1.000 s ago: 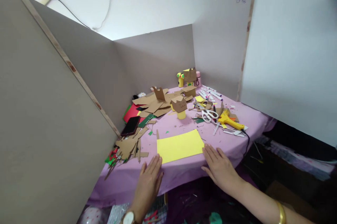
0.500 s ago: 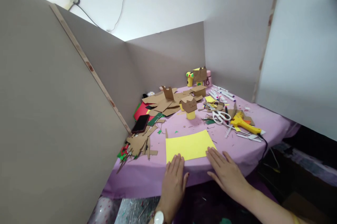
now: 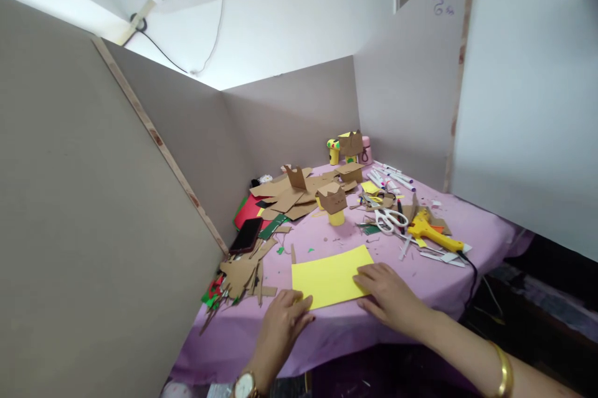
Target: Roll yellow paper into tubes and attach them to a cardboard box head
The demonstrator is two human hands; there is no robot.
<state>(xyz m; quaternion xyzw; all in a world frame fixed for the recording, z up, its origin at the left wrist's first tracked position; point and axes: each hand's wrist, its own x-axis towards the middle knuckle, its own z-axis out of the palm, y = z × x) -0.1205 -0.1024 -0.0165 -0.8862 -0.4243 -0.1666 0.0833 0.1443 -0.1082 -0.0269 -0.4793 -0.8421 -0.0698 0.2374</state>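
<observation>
A yellow sheet of paper [image 3: 332,274] lies near the front edge of the purple-covered table. At its lower left corner my left hand [image 3: 282,317] has its fingers bent over the edge, with the thumb close beside them, gripping the corner. My right hand [image 3: 387,293] holds the sheet's right edge, fingers on top and thumb lower down by the front edge. Behind the sheet stands a small cardboard cat head [image 3: 332,200] on a yellow base [image 3: 336,218]. A thin cardboard strip [image 3: 293,254] touches the sheet's upper left corner.
To the right lie a yellow glue gun [image 3: 434,233], white-handled scissors [image 3: 390,219] and several markers [image 3: 395,175]. A phone [image 3: 246,236] and cardboard scraps [image 3: 240,273] are at the left. Cardboard pieces [image 3: 289,199] spread farther back. Grey panels [image 3: 289,118] enclose the table.
My hands have gone from lying flat with outstretched fingers to curling around the sheet's left corner and right edge. The camera view has tilted up slightly.
</observation>
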